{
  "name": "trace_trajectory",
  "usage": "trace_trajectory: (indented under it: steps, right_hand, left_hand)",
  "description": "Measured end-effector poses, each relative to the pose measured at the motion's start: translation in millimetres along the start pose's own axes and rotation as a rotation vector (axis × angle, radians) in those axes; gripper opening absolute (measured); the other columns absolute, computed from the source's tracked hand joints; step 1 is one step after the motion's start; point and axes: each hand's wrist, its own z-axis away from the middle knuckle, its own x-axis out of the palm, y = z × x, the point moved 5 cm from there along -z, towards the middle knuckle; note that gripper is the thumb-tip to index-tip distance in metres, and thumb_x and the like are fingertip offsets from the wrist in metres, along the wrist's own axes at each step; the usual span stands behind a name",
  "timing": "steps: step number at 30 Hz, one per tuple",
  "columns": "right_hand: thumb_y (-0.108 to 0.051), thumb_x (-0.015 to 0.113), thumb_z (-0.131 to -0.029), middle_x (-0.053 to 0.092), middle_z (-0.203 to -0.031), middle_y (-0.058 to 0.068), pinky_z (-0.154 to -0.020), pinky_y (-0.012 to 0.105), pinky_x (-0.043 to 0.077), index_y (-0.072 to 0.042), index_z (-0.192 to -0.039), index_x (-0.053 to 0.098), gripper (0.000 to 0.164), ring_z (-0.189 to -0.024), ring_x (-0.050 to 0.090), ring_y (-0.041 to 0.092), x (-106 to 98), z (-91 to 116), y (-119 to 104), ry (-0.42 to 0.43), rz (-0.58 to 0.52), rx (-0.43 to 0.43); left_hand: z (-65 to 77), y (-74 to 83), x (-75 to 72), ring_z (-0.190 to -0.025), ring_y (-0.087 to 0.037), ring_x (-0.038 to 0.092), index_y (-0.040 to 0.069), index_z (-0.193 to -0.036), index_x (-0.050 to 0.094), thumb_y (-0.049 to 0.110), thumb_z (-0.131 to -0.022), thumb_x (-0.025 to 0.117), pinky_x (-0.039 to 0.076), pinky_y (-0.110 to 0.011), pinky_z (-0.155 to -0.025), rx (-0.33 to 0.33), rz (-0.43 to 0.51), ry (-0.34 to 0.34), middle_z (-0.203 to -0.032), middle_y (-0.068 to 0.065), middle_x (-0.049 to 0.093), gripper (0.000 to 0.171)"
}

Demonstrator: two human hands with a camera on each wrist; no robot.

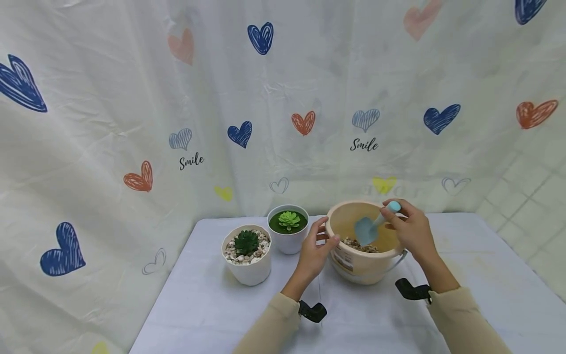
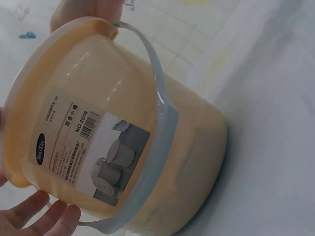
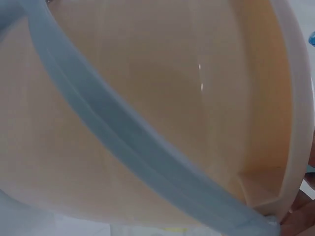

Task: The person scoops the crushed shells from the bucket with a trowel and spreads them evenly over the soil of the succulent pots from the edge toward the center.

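A cream plastic bucket (image 1: pixel 360 270) stands on the table, with a grey-blue carrying handle (image 2: pixel 147 172) hanging down against its outside and a printed label (image 2: pixel 93 142) on its wall. My left hand (image 1: pixel 311 255) holds the bucket's left rim; in the left wrist view some of its fingers (image 2: pixel 64 221) lie at the outer wall. Over the bucket's right side, my right hand (image 1: pixel 413 233) grips a small blue toy shovel (image 1: pixel 365 231) by its handle. The shovel's blade points down inside the bucket, above small pebbles (image 1: pixel 364 247) at the bottom. Whether the blade touches them I cannot tell.
Left of the bucket are two white pots: one (image 1: pixel 249 273) with a dark green succulent (image 1: pixel 246 242) among pebbles, another (image 1: pixel 288 243) behind it with a light green succulent (image 1: pixel 289 220). A white cloth covers the table (image 1: pixel 212 300). A heart-patterned curtain (image 1: pixel 309 73) hangs behind.
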Motion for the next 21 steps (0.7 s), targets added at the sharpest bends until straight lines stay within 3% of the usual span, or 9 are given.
trace_trajectory:
  steps: [5, 13, 21]
  right_hand:
    - [-0.033, 0.059, -0.095, 0.065, -0.114, 0.019, -0.071, 0.032, 0.059, -0.008, -0.12, 0.061, 0.036, -0.095, 0.07, 0.036, 10, -6, -1, -0.06, 0.061, -0.008]
    - [-0.039, 0.06, -0.094, 0.068, -0.114, 0.02, -0.066, 0.036, 0.052, -0.011, -0.121, 0.062, 0.039, -0.09, 0.07, 0.036, 22, -14, -6, -0.114, 0.237, -0.027]
    - [-0.036, 0.057, -0.096, 0.065, -0.12, 0.022, -0.079, 0.051, 0.054, -0.009, -0.124, 0.061, 0.039, -0.106, 0.063, 0.045, 32, -16, -7, -0.228, 0.258, -0.033]
  left_hand:
    - [-0.7, -6.6, 2.8, -0.116, -0.018, 0.055, 0.039, -0.143, 0.039, 0.044, -0.09, 0.063, 0.051, -0.036, -0.089, -0.024, 0.002, 0.012, -0.134, -0.004, 0.053, 0.058]
    - [-0.2, -8.7, 4.7, -0.12, -0.019, 0.052, 0.04, -0.144, 0.038, 0.043, -0.088, 0.066, 0.041, -0.053, -0.103, -0.039, 0.037, 0.017, -0.136, -0.005, 0.053, 0.062]
    - [-0.9, -11.9, 4.3, -0.119, -0.015, 0.053, 0.042, -0.143, 0.038, 0.043, -0.088, 0.066, 0.047, -0.043, -0.098, -0.05, 0.021, 0.019, -0.136, -0.002, 0.054, 0.062]
